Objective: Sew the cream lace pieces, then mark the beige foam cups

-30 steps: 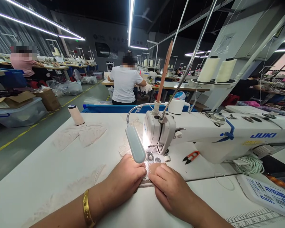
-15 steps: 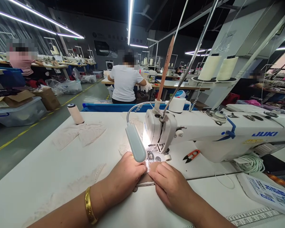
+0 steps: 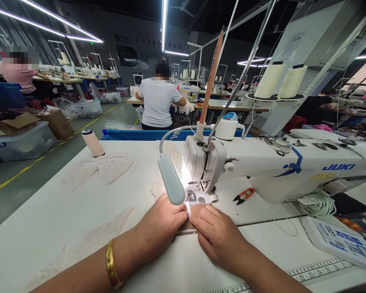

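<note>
Just in front of the sewing machine (image 3: 205,162), my left hand (image 3: 161,221) is closed with its thumb and fingers on a strip of white lace (image 3: 188,206). My right hand (image 3: 218,232) presses its bent fingers together at the edge of the same work, beside a tan patch (image 3: 197,209). The two hands nearly meet below the needle area. The grey lamp head (image 3: 171,179) hangs over my left fingertips and partly hides the lace. Which layers each hand pinches is hard to make out.
Right of the needle lie red-handled thread snips (image 3: 244,196). A thread cone (image 3: 93,143) and pale lace pieces (image 3: 100,169) are on the left of the table (image 3: 64,211). A coil of cord (image 3: 317,204) and a white case (image 3: 338,244) sit at right. A person in white (image 3: 158,101) sits ahead.
The whole view has shifted slightly. Both hands keep nearly the same place and hold at the lace, with no clear movement of the work.
</note>
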Tool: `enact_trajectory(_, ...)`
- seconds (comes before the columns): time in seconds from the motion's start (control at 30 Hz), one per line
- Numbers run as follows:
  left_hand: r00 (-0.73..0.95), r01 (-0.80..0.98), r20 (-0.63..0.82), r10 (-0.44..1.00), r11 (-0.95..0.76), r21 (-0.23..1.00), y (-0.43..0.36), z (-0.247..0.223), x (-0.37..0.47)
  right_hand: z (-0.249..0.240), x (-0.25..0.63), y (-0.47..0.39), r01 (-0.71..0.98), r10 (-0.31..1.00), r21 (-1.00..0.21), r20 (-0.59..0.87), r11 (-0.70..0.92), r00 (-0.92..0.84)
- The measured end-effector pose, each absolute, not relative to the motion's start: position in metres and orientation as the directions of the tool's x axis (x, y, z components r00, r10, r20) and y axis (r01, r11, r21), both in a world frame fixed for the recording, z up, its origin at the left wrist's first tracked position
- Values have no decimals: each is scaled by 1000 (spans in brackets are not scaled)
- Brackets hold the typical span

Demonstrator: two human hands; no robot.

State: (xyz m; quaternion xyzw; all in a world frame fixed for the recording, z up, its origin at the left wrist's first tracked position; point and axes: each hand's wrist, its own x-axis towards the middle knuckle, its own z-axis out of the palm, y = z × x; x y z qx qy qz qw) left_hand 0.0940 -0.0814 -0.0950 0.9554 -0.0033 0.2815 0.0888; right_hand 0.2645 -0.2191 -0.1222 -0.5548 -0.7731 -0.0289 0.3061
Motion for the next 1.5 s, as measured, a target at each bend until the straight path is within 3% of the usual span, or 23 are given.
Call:
enact_trajectory(0.17,800,-43,599,39,-992,122,-85,-100,95,-122,264,-218,849,855,-365,489,382,-174)
enact_trajectory(0.63,841,-19,537,63,-989,146,-86,-106,92,-123,264,-222,819,867,-441,480,368,-132)
enact_trajectory(1.0,888,34,448,103,-987,160,-87,-112,84,-124,261,-219,889,859,-301,484,345,-170)
enact_trajectory(1.5,907,50,398,136,-975,218,-82,-99,85,-133,265,-207,921,890,-297,444,253,-101)
